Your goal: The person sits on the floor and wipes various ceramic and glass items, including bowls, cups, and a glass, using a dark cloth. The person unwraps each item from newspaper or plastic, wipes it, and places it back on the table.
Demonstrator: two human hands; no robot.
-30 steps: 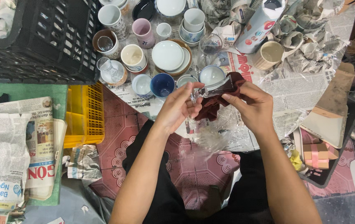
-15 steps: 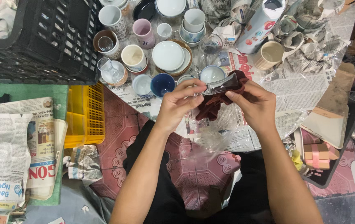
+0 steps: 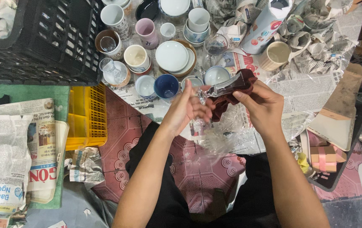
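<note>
My two hands meet over my lap above sheets of newspaper. My left hand [image 3: 188,107] grips one end of a small clear glass [image 3: 219,89] that lies sideways. My right hand [image 3: 262,104] holds a dark red cloth [image 3: 235,93] bunched around the other end of that glass. Just beyond my hands stand a blue cup [image 3: 166,86], a white cup [image 3: 145,85] and a pale bowl [image 3: 216,75].
Several cups, mugs and stacked plates [image 3: 172,56] crowd the newspaper ahead. A black plastic crate [image 3: 41,40] sits far left, a yellow crate [image 3: 86,116] beside my left knee. Crumpled newspaper [image 3: 307,38] and a beige mug [image 3: 275,55] lie at the right, cardboard [image 3: 337,114] further right.
The glass and cloth have tilted and shifted slightly right between my hands, and the fingers of my left hand have stretched out along the glass's end. My right hand still rubs with the cloth.
</note>
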